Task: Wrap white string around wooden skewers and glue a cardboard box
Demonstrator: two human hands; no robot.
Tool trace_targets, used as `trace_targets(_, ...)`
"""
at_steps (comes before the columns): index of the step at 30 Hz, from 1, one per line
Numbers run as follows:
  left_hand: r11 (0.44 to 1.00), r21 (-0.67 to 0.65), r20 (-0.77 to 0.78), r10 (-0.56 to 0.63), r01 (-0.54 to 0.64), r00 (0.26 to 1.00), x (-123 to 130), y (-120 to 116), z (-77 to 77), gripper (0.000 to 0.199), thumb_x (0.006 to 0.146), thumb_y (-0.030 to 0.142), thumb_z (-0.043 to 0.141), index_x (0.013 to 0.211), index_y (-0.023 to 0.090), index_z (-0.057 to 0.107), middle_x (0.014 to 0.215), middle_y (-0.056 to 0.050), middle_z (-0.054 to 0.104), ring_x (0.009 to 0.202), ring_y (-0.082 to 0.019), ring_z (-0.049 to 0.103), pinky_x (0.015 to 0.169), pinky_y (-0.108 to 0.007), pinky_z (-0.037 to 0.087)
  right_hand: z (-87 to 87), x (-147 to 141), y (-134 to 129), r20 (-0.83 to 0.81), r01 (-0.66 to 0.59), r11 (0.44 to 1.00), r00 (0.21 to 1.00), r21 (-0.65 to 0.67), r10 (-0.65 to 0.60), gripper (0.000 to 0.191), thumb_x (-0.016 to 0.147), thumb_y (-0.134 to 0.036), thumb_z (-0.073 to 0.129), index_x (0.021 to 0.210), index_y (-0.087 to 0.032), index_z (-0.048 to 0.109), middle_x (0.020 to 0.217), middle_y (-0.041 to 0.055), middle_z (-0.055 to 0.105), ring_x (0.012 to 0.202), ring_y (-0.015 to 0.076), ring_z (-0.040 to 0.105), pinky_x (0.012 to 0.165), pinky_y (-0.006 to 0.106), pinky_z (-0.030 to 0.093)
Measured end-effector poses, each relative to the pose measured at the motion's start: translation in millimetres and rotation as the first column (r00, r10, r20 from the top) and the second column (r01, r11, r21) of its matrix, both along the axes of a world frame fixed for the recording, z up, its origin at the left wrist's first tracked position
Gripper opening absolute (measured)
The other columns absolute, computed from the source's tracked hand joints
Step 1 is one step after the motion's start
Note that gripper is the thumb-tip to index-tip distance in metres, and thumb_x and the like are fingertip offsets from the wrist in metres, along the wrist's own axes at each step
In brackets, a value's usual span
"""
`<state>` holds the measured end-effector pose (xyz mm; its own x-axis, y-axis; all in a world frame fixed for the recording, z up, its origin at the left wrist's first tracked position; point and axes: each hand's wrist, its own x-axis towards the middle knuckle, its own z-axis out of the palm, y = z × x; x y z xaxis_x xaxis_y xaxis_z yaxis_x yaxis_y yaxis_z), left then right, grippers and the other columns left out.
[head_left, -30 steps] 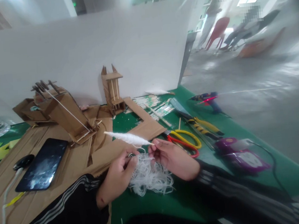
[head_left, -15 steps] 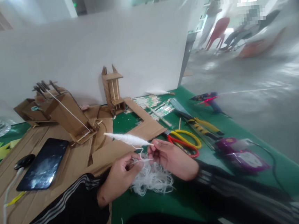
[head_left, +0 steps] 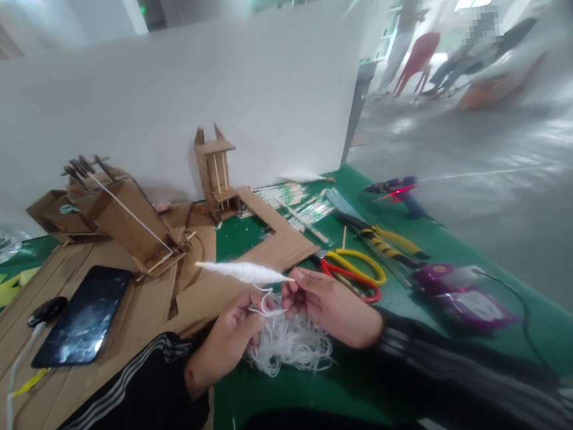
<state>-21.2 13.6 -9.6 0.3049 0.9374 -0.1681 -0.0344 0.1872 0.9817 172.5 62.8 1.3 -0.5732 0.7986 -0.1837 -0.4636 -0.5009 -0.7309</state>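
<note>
Fingertips of right hand (head_left: 332, 305) pinch one end of a stick wound w/ white string (head_left: 241, 271), which juts up-left above the cardboard. Left hand (head_left: 227, 337) has thumb + forefinger closed on the loose strand just below it; hands nearly touching. Under both sits a tangled string pile (head_left: 290, 345) on the green mat (head_left: 302, 391), w/ bare mat toward the near edge. Flat cardboard sheets (head_left: 79, 367) lie left, a dark phone (head_left: 82, 315) on them. Behind: cardboard tower (head_left: 217, 174) and slanted cardboard model (head_left: 126, 219) close to the white board (head_left: 156, 106). Right side crowded: yellow/red scissors (head_left: 354, 269), pliers (head_left: 389, 236), glue gun (head_left: 397, 188), purple device (head_left: 461, 297) near table's right edge.
</note>
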Motion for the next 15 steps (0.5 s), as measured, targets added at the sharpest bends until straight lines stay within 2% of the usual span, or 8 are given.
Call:
trace_targets(8, 0.998, -0.046, 0.066, 0.049, -0.046, 0.997, -1.8, 1.8, -7.4, 0.009, 0.082, 0.026, 0.052, 0.081, 0.017, 0.048, 0.07, 0.003, 0.057, 0.043, -0.004, 0.043, 0.043, -0.017, 0.032, -1.0, 1.0, 1.8, 0.012, 0.001, 1.0, 1.0, 0.002, -0.001, 0.021, 0.089, -0.026, 0.058, 0.073, -0.015, 0.054, 0.075, 0.0043, 0.061, 0.067, 0.0146, 0.06, 0.063, 0.028, 0.05)
trace_targets(15, 0.991, -0.118, 0.046, 0.069, -0.063, 0.997, -2.2, 0.3, -8.5, 0.007, 0.078, 0.025, 0.05, 0.082, 0.02, 0.047, 0.051, 0.009, 0.041, 0.04, -0.006, 0.034, 0.041, -0.015, 0.03, -0.2, 4.0, 4.3, -0.009, -0.006, 1.0, 1.0, -0.025, 0.006, 0.019, 0.086, -0.028, 0.06, 0.073, -0.015, 0.055, 0.08, 0.0035, 0.058, 0.066, 0.0145, 0.058, 0.054, 0.028, 0.049)
